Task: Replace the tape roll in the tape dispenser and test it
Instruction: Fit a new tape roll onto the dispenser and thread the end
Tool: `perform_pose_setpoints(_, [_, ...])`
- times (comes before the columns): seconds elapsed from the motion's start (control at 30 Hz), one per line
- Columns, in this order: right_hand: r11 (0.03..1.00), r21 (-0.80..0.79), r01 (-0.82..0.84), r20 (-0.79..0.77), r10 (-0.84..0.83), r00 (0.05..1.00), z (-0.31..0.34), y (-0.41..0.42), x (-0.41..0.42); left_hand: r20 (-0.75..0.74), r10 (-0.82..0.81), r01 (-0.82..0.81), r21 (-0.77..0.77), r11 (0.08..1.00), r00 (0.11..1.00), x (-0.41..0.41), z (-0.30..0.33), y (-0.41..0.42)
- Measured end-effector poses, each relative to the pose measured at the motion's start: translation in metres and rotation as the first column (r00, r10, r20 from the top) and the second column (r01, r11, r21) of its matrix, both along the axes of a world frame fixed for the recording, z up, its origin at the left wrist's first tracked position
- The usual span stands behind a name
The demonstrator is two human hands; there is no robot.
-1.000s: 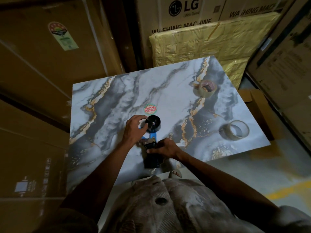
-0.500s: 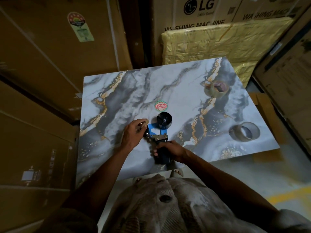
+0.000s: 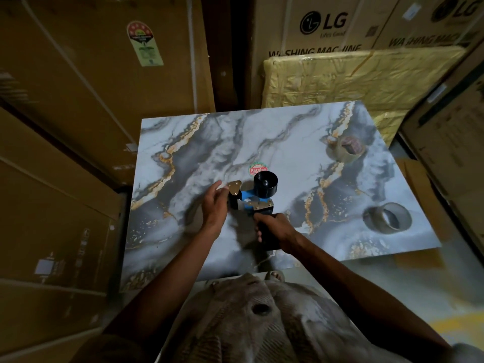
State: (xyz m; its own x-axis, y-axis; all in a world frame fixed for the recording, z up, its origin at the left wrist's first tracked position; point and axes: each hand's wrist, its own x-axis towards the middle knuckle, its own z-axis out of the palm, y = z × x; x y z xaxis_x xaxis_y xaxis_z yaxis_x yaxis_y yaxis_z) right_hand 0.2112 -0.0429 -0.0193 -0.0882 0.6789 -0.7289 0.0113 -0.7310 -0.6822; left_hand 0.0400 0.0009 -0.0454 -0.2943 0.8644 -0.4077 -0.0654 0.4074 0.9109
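The right hand (image 3: 277, 230) keeps its grip wrapped round the black handle of the tape dispenser (image 3: 258, 203), which lies on the marbled worktop (image 3: 209, 142) with its bare black spindle (image 3: 265, 183) pointing up and away from that grip. No roll sits on the spindle. What has changed over the last second is the left hand (image 3: 214, 205): a second ago its fingers were up at the spindle itself; now it has come down and to the left of the right-hand grip, and rests at the dispenser's front end, by the brass-coloured plate (image 3: 234, 186) and the black roller part below it. Its fingers look loosely bent against that part; whether they actually pinch it or only touch it I cannot tell, since the hand is slightly blurred.

My reading is that the old core is off and the hand is now steadying or opening the front flap so a new roll can be threaded. Two tape rolls wait well to the right of the grip: a far roll (image 3: 347, 149) beyond and to the right, and a near roll (image 3: 387, 218) level with the grip and further right. Neither is touched. Loading, then, has not begun; one hand must let go of the dispenser to fetch a roll, and the left is the likelier, as the right is anchoring the handle.
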Motion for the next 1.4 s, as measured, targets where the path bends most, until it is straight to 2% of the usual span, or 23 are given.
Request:
perform_pose_setpoints(0.13, [0.998,0.061,0.028,-0.027,-0.027,0.999,0.025,0.007,-0.003,0.271,0.135,-0.115,-0.088,0.989,0.953,0.012,0.019,0.003])
perform_pose_setpoints(0.23, [0.996,0.067,0.053,-0.047,-0.05,0.998,0.043,0.012,-0.006,0.447,0.114,-0.05,-0.154,0.987,0.887,0.018,0.04,0.005])
perform_pose_setpoints(0.43, [0.987,0.125,0.105,-0.111,-0.091,0.99,0.063,0.018,-0.004,0.59,0.091,0.01,-0.166,0.986,0.802,0.022,0.064,0.005])
perform_pose_setpoints(0.57, [0.983,0.144,0.116,-0.126,-0.098,0.987,0.072,0.019,-0.003,0.626,0.097,0.018,-0.174,0.985,0.774,0.024,0.069,0.008])
perform_pose_setpoints(0.87, [0.966,0.201,0.162,-0.138,-0.136,0.981,0.071,0.02,0.0,0.602,0.161,0.012,-0.272,0.962,0.782,0.036,0.082,0.011])
perform_pose_setpoints(1.13, [0.956,0.251,0.15,-0.083,-0.133,0.988,0.073,0.022,0.004,0.608,0.2,-0.004,-0.308,0.951,0.768,0.04,0.091,0.012])
perform_pose_setpoints(1.4, [0.962,0.211,0.175,-0.133,-0.149,0.98,0.075,0.027,0.01,0.612,0.177,0.016,-0.297,0.955,0.771,0.042,0.096,0.015])
